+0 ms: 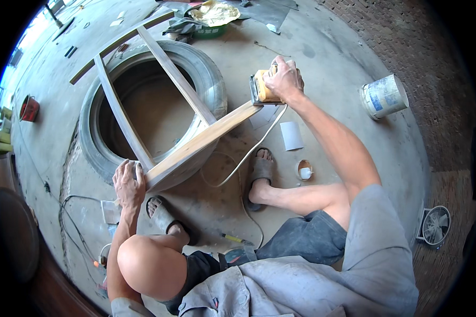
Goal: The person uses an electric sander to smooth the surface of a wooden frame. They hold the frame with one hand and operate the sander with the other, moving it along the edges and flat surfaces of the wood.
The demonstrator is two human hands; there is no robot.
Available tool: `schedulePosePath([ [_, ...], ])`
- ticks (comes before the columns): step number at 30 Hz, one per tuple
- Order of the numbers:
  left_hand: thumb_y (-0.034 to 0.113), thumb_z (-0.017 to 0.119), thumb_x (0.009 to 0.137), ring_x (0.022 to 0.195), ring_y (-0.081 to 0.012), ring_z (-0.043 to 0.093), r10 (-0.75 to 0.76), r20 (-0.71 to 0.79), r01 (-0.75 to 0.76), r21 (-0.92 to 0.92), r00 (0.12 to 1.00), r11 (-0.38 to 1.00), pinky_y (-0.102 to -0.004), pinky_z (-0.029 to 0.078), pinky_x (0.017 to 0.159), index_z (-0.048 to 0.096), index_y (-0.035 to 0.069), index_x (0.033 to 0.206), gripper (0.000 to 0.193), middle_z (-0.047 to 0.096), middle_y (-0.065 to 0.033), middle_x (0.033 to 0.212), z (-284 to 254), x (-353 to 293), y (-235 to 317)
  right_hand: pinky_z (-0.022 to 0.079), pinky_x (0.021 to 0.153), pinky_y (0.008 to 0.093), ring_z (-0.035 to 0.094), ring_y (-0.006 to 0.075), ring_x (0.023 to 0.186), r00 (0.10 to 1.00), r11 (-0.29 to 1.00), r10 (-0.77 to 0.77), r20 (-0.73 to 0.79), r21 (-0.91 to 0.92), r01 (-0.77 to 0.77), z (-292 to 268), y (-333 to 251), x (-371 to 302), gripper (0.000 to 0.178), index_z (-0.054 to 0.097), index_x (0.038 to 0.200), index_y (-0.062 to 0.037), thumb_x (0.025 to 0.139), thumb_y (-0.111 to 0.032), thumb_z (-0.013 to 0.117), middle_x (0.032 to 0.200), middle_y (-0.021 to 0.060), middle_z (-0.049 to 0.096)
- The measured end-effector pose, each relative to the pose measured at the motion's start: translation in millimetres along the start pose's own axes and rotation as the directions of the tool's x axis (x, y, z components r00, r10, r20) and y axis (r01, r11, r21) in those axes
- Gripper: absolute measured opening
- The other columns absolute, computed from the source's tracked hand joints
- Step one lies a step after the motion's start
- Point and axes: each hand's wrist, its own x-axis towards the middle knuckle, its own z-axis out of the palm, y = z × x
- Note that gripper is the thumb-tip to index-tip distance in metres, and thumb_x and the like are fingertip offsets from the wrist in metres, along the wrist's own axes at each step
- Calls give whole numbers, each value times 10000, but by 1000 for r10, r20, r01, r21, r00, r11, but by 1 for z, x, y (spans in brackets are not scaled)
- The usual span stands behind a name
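A yellow electric sander (264, 87) sits at the far right end of a wooden frame's near rail (201, 138). My right hand (284, 79) is wrapped round its top, and a pale cord (259, 141) trails from it toward my feet. The frame lies tilted across a large grey tyre (92, 124), with two crosspieces (175, 74) running to a far rail. At the rail's left end, my left hand (129, 184) grips the wood, its fingers over the corner. The sander's underside is hidden.
A white bucket (384, 96) lies tipped at the right, and a small fan (436, 226) stands beyond my right elbow. Sandpaper (291, 136) and a small round container (304, 170) lie by my right foot. Dark cables (71, 203) snake across the left floor near a red bucket (29, 109).
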Motion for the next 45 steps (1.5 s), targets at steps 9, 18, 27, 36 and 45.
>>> schedulePosePath([
  [9, 256, 630, 993, 1273, -346, 602, 45, -24, -45, 1, 999, 999, -470, 406, 1129, 742, 30, 1139, 291, 687, -183, 1310, 3, 1, -2, 560, 962, 560, 605, 452, 1199, 994, 994, -104, -15, -13, 104, 3, -18, -4, 519, 589, 1325, -129, 857, -310, 723, 1305, 232, 556],
  [18, 239, 633, 983, 1250, -341, 614, 36, -7, -36, 2, 999, 999, -467, 410, 1121, 753, 10, 1085, 278, 710, -170, 1261, 1, 2, 0, 549, 946, 564, 625, 441, 1153, 986, 989, -148, -79, -36, 146, 12, -37, -18, 431, 601, 1248, -160, 885, -358, 725, 1231, 193, 585],
  [27, 242, 635, 983, 1255, -331, 620, 41, -9, -41, -5, 999, 999, -464, 415, 1114, 745, 3, 1081, 281, 721, -165, 1248, 0, 1, -1, 554, 930, 563, 625, 446, 1132, 969, 972, -231, -89, 15, 233, 17, -54, -40, 407, 607, 1225, -151, 877, -326, 726, 1203, 196, 586],
  [36, 251, 632, 988, 1248, -330, 625, 36, -18, -36, -2, 999, 999, -465, 413, 1114, 747, 5, 1078, 285, 725, -162, 1241, 0, 0, -2, 560, 918, 560, 623, 445, 1130, 962, 965, -261, -75, 17, 263, 19, -62, -57, 367, 612, 1205, -156, 887, -305, 717, 1209, 183, 584],
  [45, 254, 623, 992, 1239, -330, 626, 43, -21, -42, 23, 999, 999, -463, 413, 1110, 748, 9, 1085, 290, 730, -156, 1216, 0, 1, -2, 561, 918, 559, 623, 451, 1122, 949, 950, -306, -78, 41, 310, 21, -68, -70, 386, 611, 1227, -135, 897, -304, 719, 1200, 192, 579],
])
